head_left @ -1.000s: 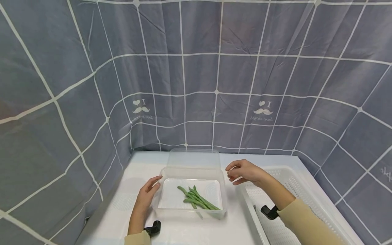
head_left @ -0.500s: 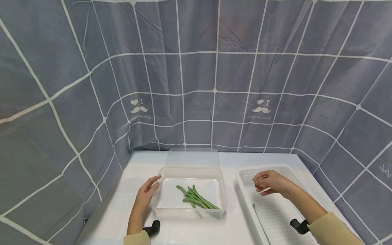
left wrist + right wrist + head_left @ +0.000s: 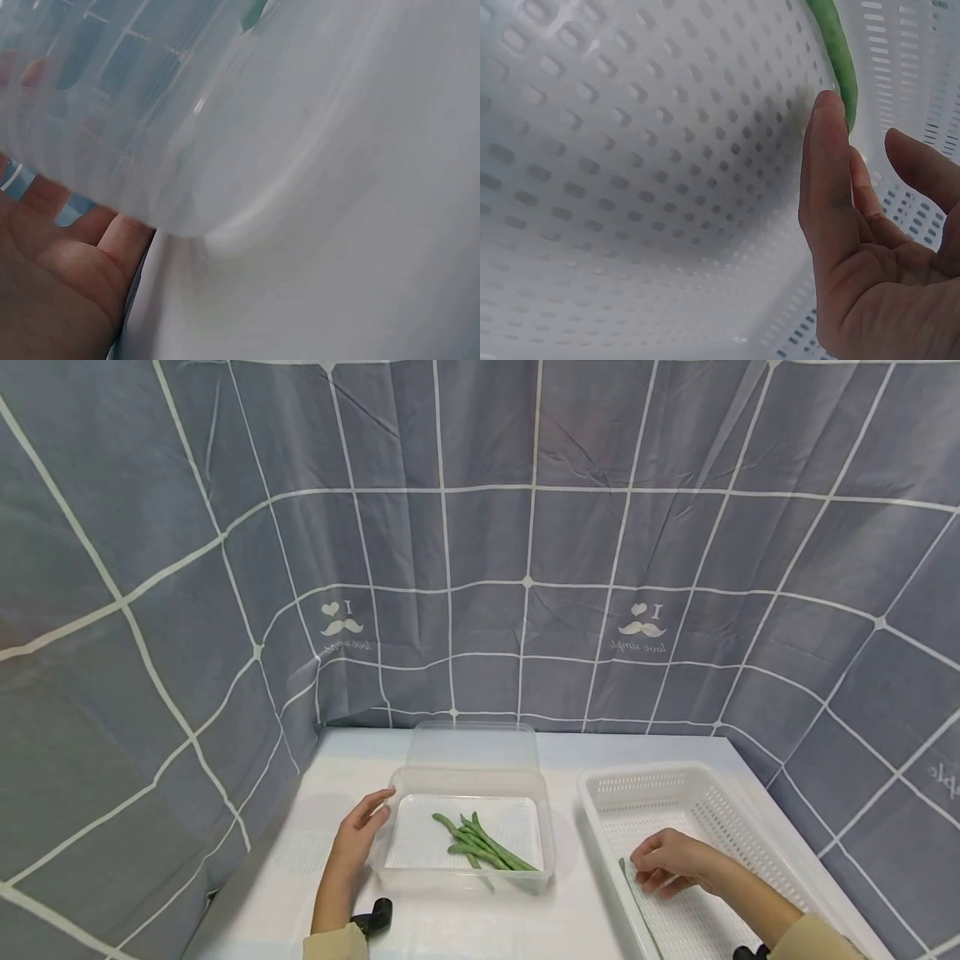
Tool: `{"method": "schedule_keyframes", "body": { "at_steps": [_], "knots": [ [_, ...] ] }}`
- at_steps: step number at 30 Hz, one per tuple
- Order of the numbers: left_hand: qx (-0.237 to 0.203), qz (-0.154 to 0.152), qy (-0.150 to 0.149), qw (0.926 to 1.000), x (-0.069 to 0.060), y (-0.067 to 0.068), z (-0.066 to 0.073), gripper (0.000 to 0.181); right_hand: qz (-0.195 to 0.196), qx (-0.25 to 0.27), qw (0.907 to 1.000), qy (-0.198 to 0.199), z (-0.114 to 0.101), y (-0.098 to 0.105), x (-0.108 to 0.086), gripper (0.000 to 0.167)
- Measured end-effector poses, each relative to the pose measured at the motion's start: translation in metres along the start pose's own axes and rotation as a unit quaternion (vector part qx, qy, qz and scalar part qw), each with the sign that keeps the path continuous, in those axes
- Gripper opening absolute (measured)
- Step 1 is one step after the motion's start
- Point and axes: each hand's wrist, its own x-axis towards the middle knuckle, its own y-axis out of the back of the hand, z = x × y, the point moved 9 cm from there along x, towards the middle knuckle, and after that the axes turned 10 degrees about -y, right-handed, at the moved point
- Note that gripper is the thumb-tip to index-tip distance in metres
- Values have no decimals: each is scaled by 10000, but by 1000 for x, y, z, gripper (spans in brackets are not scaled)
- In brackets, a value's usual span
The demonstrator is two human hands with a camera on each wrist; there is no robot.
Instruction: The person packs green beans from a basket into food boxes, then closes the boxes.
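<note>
My left hand (image 3: 354,842) rests against the left side of a clear plastic container (image 3: 469,781), fingertips near its rim. In the left wrist view, the fingers of my left hand (image 3: 71,262) lie beside the translucent wall. Several green beans (image 3: 487,845) lie in a loose pile inside the container. My right hand (image 3: 678,864) is low inside a white perforated basket (image 3: 720,837), just right of a single green bean (image 3: 637,903) along the basket's left wall. In the right wrist view, the thumb stands apart from the fingers, whose tips are close to that bean (image 3: 836,56); whether they touch it I cannot tell.
A clear flat lid (image 3: 474,745) lies behind the container. Both vessels stand on a white table (image 3: 442,935), the basket to the right. Grey curtains with white grid lines (image 3: 487,627) close off the back and both sides.
My right hand has moved right from beside the container, then down into the basket near the single green bean. The left hand and the beans in the container have stayed put.
</note>
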Motion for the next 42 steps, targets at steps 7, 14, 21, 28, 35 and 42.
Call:
{"method": "schedule_keyframes", "body": {
  "at_steps": [7, 14, 21, 28, 35, 42],
  "knots": [
    [66, 109, 94, 9999, 0, -1, 0, 38, -163, 97, 9998, 64, 2, -7, -4, 30],
    [11, 105, 131, 9999, -1, -1, 0, 38, -333, 152, 9993, 96, 2, -15, 0, 32],
    [-2, 78, 157, 9998, -2, -1, -2, 39, -327, 108, 9994, -37, 1, -23, 5, 27],
    [-2, 35, 176, 9998, -2, -1, -3, 40, -502, 227, 9985, 32, -3, -28, 5, 24],
    [18, 38, 131, 9999, -2, -2, -4, 38, -409, 112, 9991, 2, -3, -29, 6, 16],
    [-21, 41, 152, 9999, -3, 0, -2, 40, -625, 408, 9971, 150, -7, -34, 5, 12]
  ]
}}
